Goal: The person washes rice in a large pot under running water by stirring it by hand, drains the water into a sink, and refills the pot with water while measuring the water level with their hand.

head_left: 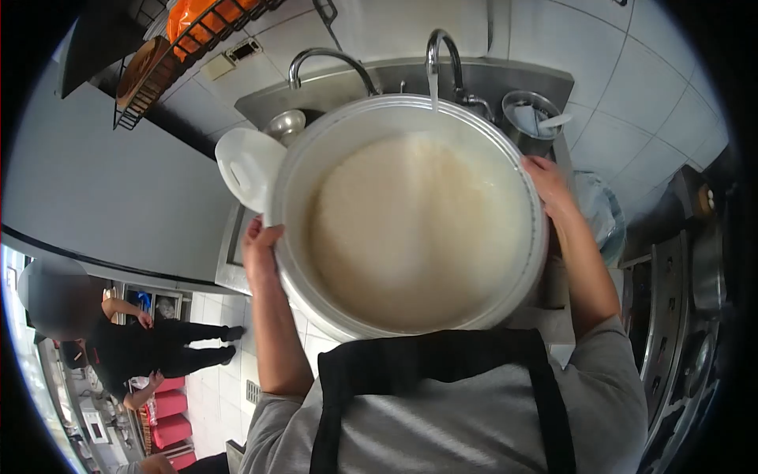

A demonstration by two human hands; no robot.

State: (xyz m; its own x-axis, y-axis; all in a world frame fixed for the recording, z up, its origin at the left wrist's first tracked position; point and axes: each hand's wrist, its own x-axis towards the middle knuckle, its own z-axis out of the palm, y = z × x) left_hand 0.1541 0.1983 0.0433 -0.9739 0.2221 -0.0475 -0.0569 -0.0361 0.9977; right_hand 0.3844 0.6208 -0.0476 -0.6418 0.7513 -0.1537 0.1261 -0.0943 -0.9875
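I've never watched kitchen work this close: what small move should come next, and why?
Perhaps the right hand should shut the tap while the left hand steadies the big pot: water is running in, and cloudy liquid already spreads widely.

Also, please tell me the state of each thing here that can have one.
Large pot: open, holding cloudy, whitish contents.
Right tap: running into the pot.
Left tap: no flow visible.
Metal container: open, utensil inside.
Left hand: gripping pot rim.
Right hand: gripping pot rim.
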